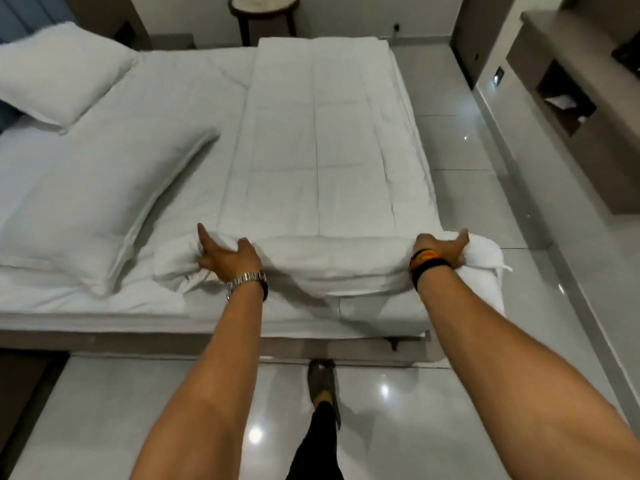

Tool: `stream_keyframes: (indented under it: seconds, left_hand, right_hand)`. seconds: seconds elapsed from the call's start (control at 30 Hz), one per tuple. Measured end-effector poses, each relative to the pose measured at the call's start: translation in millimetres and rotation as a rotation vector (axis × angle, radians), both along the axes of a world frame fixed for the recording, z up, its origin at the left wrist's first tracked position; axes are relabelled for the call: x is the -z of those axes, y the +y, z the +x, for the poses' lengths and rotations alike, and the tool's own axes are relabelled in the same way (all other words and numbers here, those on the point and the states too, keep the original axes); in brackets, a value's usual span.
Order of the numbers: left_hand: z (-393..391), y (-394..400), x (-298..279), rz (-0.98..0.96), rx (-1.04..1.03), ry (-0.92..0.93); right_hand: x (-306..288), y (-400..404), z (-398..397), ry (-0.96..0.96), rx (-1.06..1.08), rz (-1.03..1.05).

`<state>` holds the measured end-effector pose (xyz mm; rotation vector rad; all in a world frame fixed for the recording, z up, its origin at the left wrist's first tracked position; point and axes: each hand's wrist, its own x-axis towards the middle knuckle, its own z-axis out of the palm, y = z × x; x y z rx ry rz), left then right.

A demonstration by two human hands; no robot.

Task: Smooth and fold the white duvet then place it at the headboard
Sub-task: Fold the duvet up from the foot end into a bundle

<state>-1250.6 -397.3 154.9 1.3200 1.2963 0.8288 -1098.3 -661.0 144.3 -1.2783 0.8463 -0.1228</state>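
White cotton covered the whole work surface. The white duvet [325, 150] lay folded into a long strip running straight ahead of both hands, its far end reaching the opposite side of the bed [173, 98]. Its near end was rolled or bunched into a thick ridge spanning between the two hands. The left hand [227, 256] gripped the left end of that ridge, fingers curled into the fabric, thumb raised. The right hand [445, 249] was closed over the right end, where the fabric bulged past the mattress corner. A metal watch [246, 280] sat on the left wrist, dark and orange bands [426, 263] on the right.

Left of the left hand lay a large pillow [100, 206], close to the ridge but apart from it. A second pillow [59, 71] lay farther off. Beyond the strip's far end stood a round side table [263, 8]. Glossy floor tiles [467, 140] ran along the right.
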Motion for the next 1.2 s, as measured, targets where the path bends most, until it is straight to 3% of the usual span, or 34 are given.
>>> stream_keyframes:
  seconds: [0.03,0.1,0.2,0.23,0.33,0.43,0.53,0.63,0.77,0.9,1.03,1.2]
  left_hand:
    - [28.7,18.1,3.9,0.009,0.018,-0.009]
    - [81.5,53.2,13.7,0.066,0.065,0.001]
    - [152.5,105.4,41.0,0.204,0.219,0.114]
    - [166.3,116.7,54.0,0.207,0.256,0.088]
    - [176.9,123.4,97.3,0.326,0.43,0.102]
    - [162.1,112.1,153.1,0.475,0.669,0.485]
    - [148.3,104.3,196.2,0.509,0.93,0.836]
    - [147.9,111.6,208.4,0.526,0.998,0.879]
    - [109.5,103.2,181.3,0.483,0.811,0.862]
    - [28.0,66.7,161.4,0.095,0.365,0.896]
    - [-4.7,28.7,166.6,-0.197,0.072,0.62]
    - [47.6,45.4,160.8,-0.312,-0.172,0.403]
  right_hand:
    - [-1.1,9.3,34.9,0.023,0.053,0.136]
    - [5.5,25.3,93.6,0.016,-0.097,0.253]
    - [9.4,56.7,153.0,-0.023,-0.442,0.131]
    - [8.6,63.9,158.1,-0.086,-0.523,0.008]
    - [49.2,62.5,141.9,-0.263,-0.69,-0.635]
    - [117.5,47.5,99.2,-0.067,-0.946,-1.125]
    - [172.6,45.1,97.5,0.207,-1.161,-1.311]
    - [186.9,49.2,109.9,0.282,-1.217,-1.356]
    - [162.3,36.2,71.9,0.199,-1.01,-1.353]
    - [144.8,-2.7,13.9,0.385,-0.694,-1.152]
    - [157.2,-15.3,0.9,0.494,-0.47,-0.798]
    - [164.7,6.3,41.0,0.411,-0.326,-0.638]
